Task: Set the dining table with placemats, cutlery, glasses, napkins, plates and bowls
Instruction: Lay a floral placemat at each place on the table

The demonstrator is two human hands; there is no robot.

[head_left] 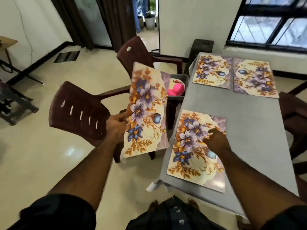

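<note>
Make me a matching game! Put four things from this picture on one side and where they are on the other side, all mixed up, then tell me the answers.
Things:
1. left hand
2. right hand
3. pink thing
4. white plant pot

Places:
A. in the grey bin beside the table
B. resting on the near placemat on the table
C. through the doorway at the back
D. holding a placemat up in the air, over the chairs

Pairs: 1-D, 2-B, 3-A, 4-C
</note>
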